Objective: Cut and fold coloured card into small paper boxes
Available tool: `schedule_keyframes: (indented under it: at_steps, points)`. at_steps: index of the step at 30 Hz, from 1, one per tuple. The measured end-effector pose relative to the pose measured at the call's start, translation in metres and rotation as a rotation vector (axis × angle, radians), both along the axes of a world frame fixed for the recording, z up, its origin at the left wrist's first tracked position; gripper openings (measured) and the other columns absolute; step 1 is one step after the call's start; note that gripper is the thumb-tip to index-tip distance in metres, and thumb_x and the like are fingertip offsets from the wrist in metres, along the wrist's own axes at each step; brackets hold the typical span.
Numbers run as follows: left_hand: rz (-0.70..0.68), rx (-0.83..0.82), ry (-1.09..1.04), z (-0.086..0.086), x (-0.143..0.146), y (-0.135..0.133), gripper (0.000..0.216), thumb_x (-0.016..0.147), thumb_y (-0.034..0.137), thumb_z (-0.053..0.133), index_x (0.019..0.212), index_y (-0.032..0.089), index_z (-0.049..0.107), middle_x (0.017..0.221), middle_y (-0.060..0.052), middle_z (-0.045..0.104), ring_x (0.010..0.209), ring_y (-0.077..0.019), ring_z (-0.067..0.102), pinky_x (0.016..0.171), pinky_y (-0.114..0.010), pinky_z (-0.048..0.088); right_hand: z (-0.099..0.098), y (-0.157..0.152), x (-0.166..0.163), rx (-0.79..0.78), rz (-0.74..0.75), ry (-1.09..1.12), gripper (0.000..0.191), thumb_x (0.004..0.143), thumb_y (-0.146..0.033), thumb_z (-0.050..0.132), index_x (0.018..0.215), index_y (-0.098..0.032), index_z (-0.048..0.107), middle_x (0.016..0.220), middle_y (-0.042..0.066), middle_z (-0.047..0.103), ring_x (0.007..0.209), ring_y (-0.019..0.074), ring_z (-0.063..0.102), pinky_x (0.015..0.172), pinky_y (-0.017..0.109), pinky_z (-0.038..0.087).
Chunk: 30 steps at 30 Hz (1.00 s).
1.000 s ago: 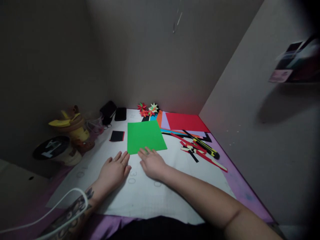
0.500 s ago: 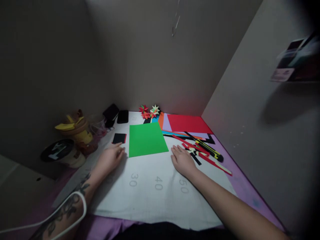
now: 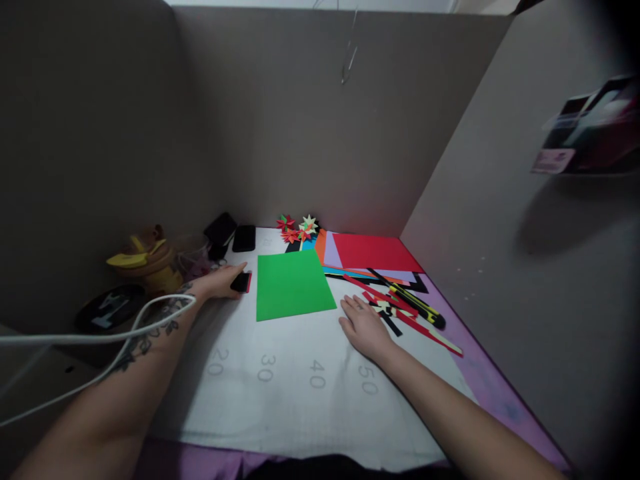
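1. The small black-and-red card (image 3: 243, 283) sits at the fingertips of the left hand (image 3: 219, 281), on the white measuring mat (image 3: 300, 393). It is just left of the green sheet (image 3: 293, 285).
2. The left hand reaches forward with fingers long and close together, their tips over the card's near-left end. The view is dim and small here, so I cannot tell whether the thumb pinches the card or the fingers only press on it.
3. The right hand (image 3: 365, 328) lies flat and open on the mat, palm down, holding nothing. It rests just right of the green sheet's near corner and probably steadies the person while the other arm stretches.
4. Just beyond the right hand's fingers lie loose red and black paper strips (image 3: 395, 308) and a yellow-and-black utility knife (image 3: 419, 304), within easy reach.
5. Farther ahead of the right hand, a fan of coloured sheets (image 3: 373, 253) with red on top lies against the wall corner, with small paper stars (image 3: 299, 228) beside it.
6. Beyond the left hand are a dark phone (image 3: 244, 237) and a yellow-and-brown container (image 3: 145, 257), and a white cable (image 3: 95, 337) crosses the left forearm.
7. Half a second ago the left hand was short of the card. Now it has reached it, and the card looks shifted and turned. The right hand has barely moved.
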<state>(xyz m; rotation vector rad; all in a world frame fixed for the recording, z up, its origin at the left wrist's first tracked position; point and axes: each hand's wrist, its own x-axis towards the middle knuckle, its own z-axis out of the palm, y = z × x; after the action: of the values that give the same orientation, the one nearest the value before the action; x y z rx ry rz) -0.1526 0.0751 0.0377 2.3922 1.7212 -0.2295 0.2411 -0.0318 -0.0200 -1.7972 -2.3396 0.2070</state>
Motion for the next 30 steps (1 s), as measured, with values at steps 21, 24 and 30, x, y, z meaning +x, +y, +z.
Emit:
schedule_keyframes:
  at_steps: [21,24,30]
  points:
    - [-0.106,0.154,-0.186,-0.006,-0.015,-0.002,0.054,0.076,0.032,0.057,0.127,0.016,0.051,0.131,-0.014,0.055,0.120,-0.0264,0.051,0.100,-0.036,0.038,0.001,0.000,-0.001,-0.010,-0.003,0.017,0.051,0.090,-0.032,0.040,0.138,-0.013,0.046,0.146,0.010,0.042,0.137,0.0273,0.030,0.110,0.046,0.026]
    - [-0.135,0.091,-0.111,0.001,-0.010,-0.003,0.040,0.070,0.029,0.060,0.108,0.017,0.062,0.111,-0.011,0.065,0.102,-0.0259,0.060,0.089,-0.033,0.044,0.001,0.000,-0.001,-0.010,-0.002,0.020,0.051,0.090,-0.032,0.040,0.138,-0.014,0.046,0.146,0.010,0.042,0.137,0.0268,0.030,0.110,0.045,0.025]
    - [-0.061,-0.025,-0.081,0.009,-0.007,-0.003,0.037,0.069,0.029,0.059,0.104,0.020,0.066,0.105,-0.007,0.069,0.095,-0.0234,0.063,0.081,-0.029,0.046,0.002,0.000,-0.001,-0.014,-0.007,0.021,0.051,0.090,-0.033,0.040,0.138,-0.014,0.046,0.146,0.009,0.041,0.137,0.0265,0.030,0.110,0.044,0.025]
